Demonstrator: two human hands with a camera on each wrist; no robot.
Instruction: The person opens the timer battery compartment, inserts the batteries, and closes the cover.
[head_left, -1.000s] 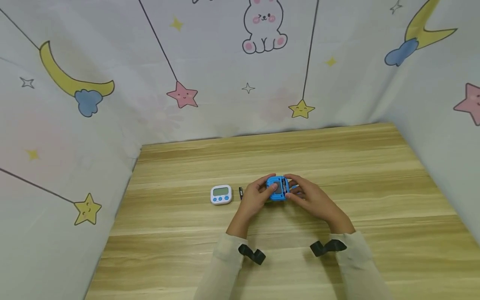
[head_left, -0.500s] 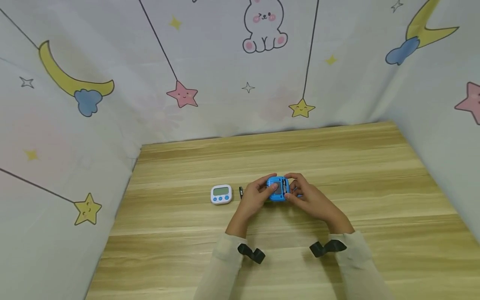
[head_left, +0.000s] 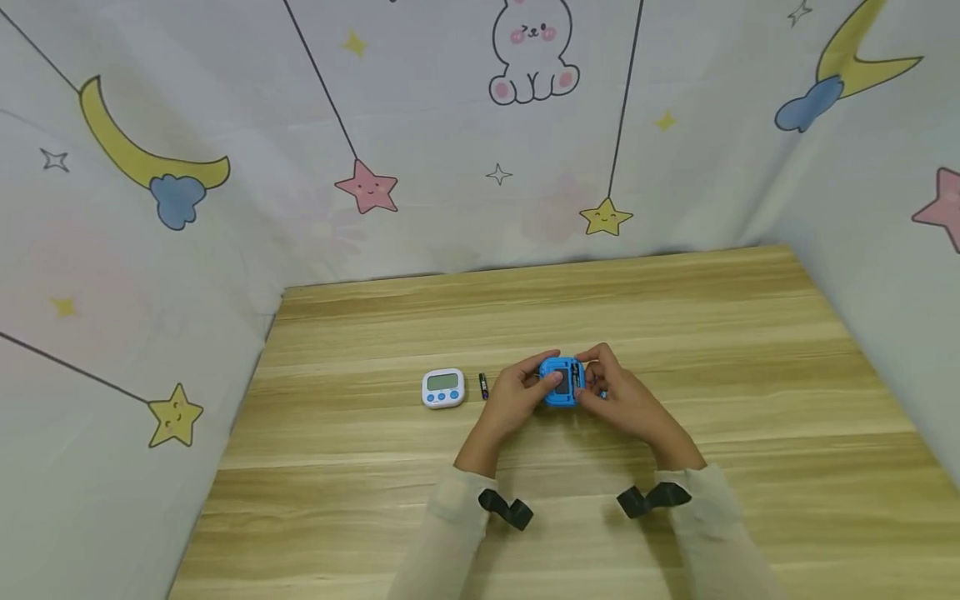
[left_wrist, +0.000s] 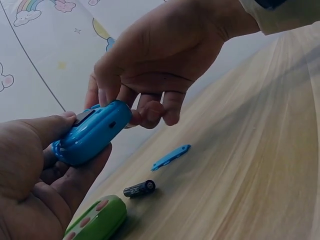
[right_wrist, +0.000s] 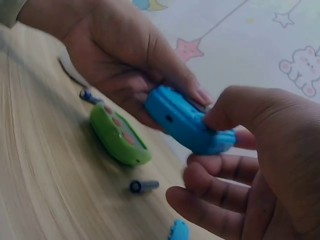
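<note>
My left hand [head_left: 517, 390] grips a blue digital timer [head_left: 557, 390] off the table, with its back and a long battery slot facing up. A dark battery appears to lie in that slot. At the slot end my right hand [head_left: 621, 398] pinches the timer between thumb and index finger, its other fingers loosely curled below. A green timer [left_wrist: 102, 220] lies under my hands, hidden in the head view. Beside it are a loose battery [left_wrist: 140, 188] and a blue battery cover [left_wrist: 171, 157] on the table.
To the left, a white timer [head_left: 443, 388] with blue buttons lies screen up on the wooden table [head_left: 360, 517]. Another dark battery [head_left: 483, 386] sits between it and my left hand. A patterned cloth wall [head_left: 450, 225] rises behind the table's back edge.
Both hands and the blue timer have shifted slightly right and toward me. More of the battery beside the white timer shows now. My right fingertips have moved a little at the slot.
</note>
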